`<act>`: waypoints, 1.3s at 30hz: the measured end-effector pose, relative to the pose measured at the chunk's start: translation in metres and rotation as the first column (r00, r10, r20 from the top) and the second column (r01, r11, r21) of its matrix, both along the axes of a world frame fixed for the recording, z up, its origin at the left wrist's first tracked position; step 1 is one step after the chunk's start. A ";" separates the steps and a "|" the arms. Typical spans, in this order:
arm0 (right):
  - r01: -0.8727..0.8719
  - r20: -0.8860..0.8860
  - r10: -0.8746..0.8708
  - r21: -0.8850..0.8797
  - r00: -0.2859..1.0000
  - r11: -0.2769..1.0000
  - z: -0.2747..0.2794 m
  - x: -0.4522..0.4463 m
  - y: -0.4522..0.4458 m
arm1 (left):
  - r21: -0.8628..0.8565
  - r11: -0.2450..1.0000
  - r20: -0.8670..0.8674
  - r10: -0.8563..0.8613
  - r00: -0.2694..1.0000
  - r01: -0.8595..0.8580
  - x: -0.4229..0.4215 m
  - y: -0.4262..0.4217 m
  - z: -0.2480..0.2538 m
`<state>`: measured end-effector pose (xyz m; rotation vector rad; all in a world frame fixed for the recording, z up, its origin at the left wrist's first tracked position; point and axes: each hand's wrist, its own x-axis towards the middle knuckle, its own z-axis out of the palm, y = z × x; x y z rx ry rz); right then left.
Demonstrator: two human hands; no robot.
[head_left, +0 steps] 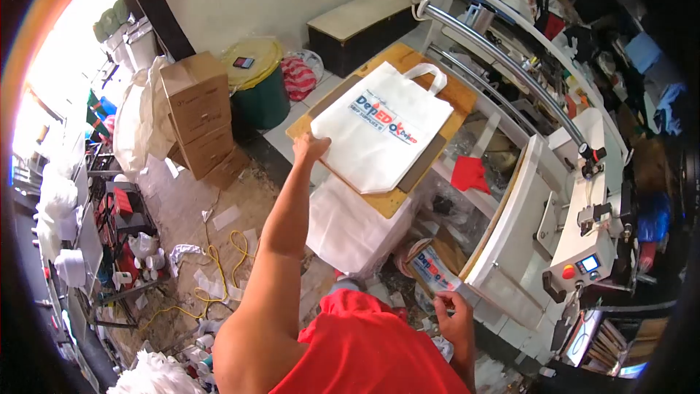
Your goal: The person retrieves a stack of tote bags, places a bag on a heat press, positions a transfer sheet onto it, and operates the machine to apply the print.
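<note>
Cluttered workshop surrounds a wooden board (461, 99).

A wooden board (394, 206) carries a printed white bag (380, 131), laid flat.

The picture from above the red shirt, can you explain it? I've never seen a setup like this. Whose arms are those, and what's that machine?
There is no robot here. This single picture comes from a camera worn on a person's head, looking forward and down, so the bare arms and red shirt are the wearer's. The left hand touches a corner of a white printed bag, which lies on a wooden board. The right hand is lower, beside a small printed piece; I can't tell whether it holds that. The white machine on the right has a red button and a little screen, but its purpose isn't clear from here.
</note>
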<state>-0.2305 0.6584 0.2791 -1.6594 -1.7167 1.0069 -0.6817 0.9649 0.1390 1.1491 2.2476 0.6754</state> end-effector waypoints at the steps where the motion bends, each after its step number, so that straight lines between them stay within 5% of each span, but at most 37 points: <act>1: -0.008 0.001 0.008 0.010 1.000 1.000 0.001 -0.001 -0.002 | 0.092 0.993 0.026 0.077 0.997 -0.079 0.000 -0.001 -0.005; 2: -0.019 0.008 0.018 0.018 1.000 1.000 0.004 -0.002 -0.004 | 0.104 0.991 0.028 0.086 0.996 -0.089 0.006 -0.007 0.003; 4: -0.050 0.014 0.050 0.037 0.999 0.998 0.005 0.002 -0.012 | 0.212 0.911 0.640 0.144 0.755 -0.354 0.032 -0.031 0.015; 6: -0.074 -0.009 0.074 0.026 0.997 0.997 0.002 0.013 -0.021 | 0.311 0.763 0.797 0.115 0.593 -0.566 0.059 -0.041 -0.031; 8: -0.121 -0.035 0.123 0.056 0.992 0.991 -0.010 0.026 -0.031 | 0.395 0.743 0.866 -0.105 0.489 -0.541 0.106 -0.105 -0.001; 10: -0.222 -0.066 0.228 0.082 0.971 0.971 -0.021 0.037 -0.043 | 0.350 0.776 0.889 -0.100 0.446 -0.525 0.141 -0.173 0.014; 12: -0.205 -0.064 0.207 0.043 0.976 0.978 -0.031 0.050 -0.059 | 0.340 0.632 0.930 -0.115 0.350 -0.696 0.173 -0.248 0.029; 14: -0.307 -0.098 0.308 0.026 0.946 0.951 -0.057 0.070 -0.072 | 0.258 0.588 0.924 0.082 0.374 -0.767 0.172 -0.337 0.047; 15: -0.363 -0.119 0.359 -0.010 0.926 0.932 -0.068 0.079 -0.078 | 0.349 0.523 0.851 0.170 0.496 -0.778 0.158 -0.369 0.014; 16: -0.408 -0.143 0.398 -0.045 0.906 0.912 -0.080 0.083 -0.084 | 0.350 0.445 0.845 0.231 0.483 -0.825 0.144 -0.418 0.022; 18: -0.542 -0.110 0.533 -0.078 0.839 0.837 -0.100 0.091 -0.097 | 0.545 0.494 0.536 0.417 0.735 -0.678 0.121 -0.515 0.060; 19: -0.612 -0.038 0.611 -0.042 0.791 0.790 -0.106 0.094 -0.101 | 0.614 0.417 0.470 0.488 0.735 -0.670 0.111 -0.548 0.061; 22: -0.678 0.025 0.684 -0.109 0.729 0.727 -0.089 0.078 -0.129 | 0.562 0.656 0.148 0.520 0.841 -0.504 0.095 -0.650 0.127; 23: -0.688 0.026 0.691 -0.082 0.722 0.721 -0.094 0.074 -0.135 | 0.563 0.640 0.145 0.546 0.825 -0.522 0.091 -0.672 0.138; 25: -0.720 0.003 0.723 -0.091 0.690 0.688 -0.100 0.063 -0.147 | 0.428 0.834 -0.109 0.431 0.896 -0.349 0.084 -0.710 0.151; 33: -0.786 0.072 0.803 -0.169 0.592 0.594 -0.164 0.013 -0.220 | 0.144 0.961 -0.229 0.263 0.937 -0.234 0.009 -0.833 0.203; 37: -0.710 0.173 0.812 -0.409 0.557 0.573 -0.231 -0.026 -0.258 | 0.220 0.940 -0.285 0.318 0.904 -0.262 -0.048 -0.928 0.228; 39: -0.737 0.188 0.839 -0.406 0.511 0.540 -0.320 -0.033 -0.255 | 0.296 0.896 -0.240 0.406 0.882 -0.332 -0.069 -0.983 0.266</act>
